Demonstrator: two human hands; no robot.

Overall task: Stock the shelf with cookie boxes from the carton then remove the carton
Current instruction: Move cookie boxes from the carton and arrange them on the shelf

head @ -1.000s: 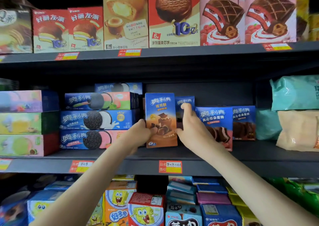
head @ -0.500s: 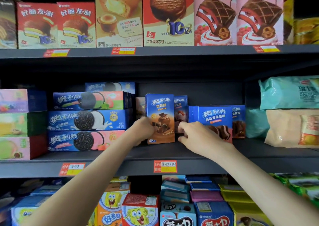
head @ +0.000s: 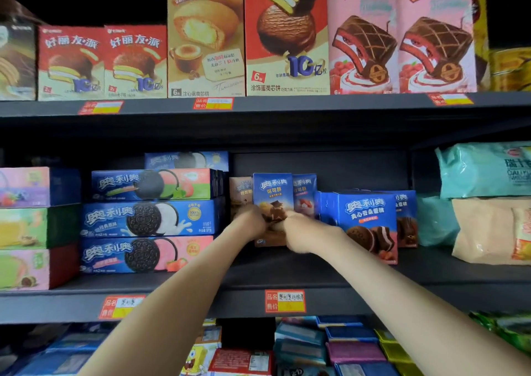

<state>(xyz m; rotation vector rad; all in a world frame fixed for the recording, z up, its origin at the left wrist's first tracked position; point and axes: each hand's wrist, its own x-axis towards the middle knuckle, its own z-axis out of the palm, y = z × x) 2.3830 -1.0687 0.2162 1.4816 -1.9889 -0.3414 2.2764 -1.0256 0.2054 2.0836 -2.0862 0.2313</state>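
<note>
Hands now meeting low on the upright blue cookie box: left hand and right hand fingers are closing on its lower front, blurred. Box is standing on dark shelf; flat cookie packs are lying left of the fingers.

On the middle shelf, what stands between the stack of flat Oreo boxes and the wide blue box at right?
Head view: three upright narrow boxes, tan, blue cocoa box and strawberry; both hands, left hand and right hand, meet on the front one.
</note>
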